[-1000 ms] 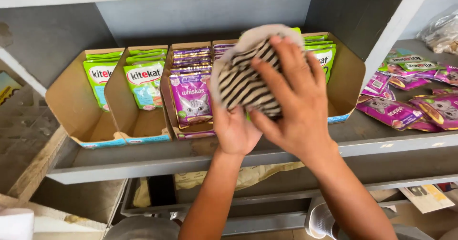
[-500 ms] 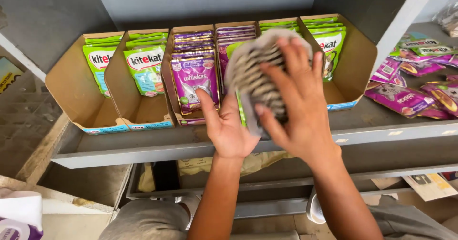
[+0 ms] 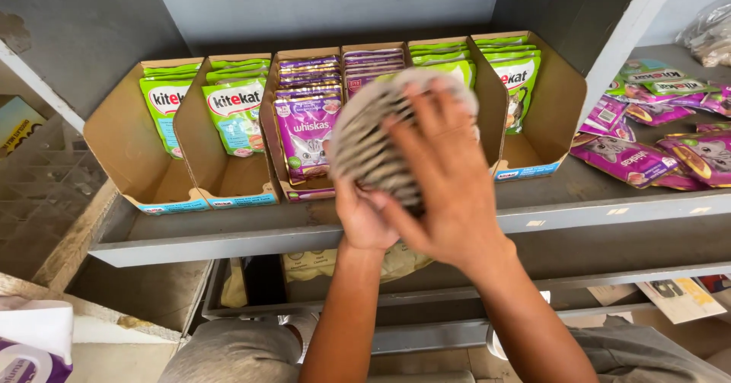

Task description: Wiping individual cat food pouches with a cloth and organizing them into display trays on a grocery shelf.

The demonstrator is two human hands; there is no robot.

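Observation:
Both my hands hold a round, black-and-white striped cloth pad [image 3: 369, 143] in front of the shelf, and it is motion-blurred. My left hand [image 3: 364, 217] supports it from below. My right hand [image 3: 449, 189] is spread over its front, fingers pointing up. Behind the pad stand open cardboard display boxes [image 3: 122, 151] with upright pet food pouches: green ones [image 3: 232, 113] at the left, purple ones [image 3: 306, 128] in the middle, green ones [image 3: 518, 78] at the right. The pad hides part of the middle boxes.
The boxes stand on a grey metal shelf [image 3: 228, 238]. Loose purple and green pouches [image 3: 647, 151] lie on the shelf section at the right. A lower shelf [image 3: 624, 299] holds papers. A white and purple package [image 3: 30, 345] is at the bottom left.
The striped pad moved from in front of the purple pouches to the right, then down a little, and is now blurred. My hands stay on it.

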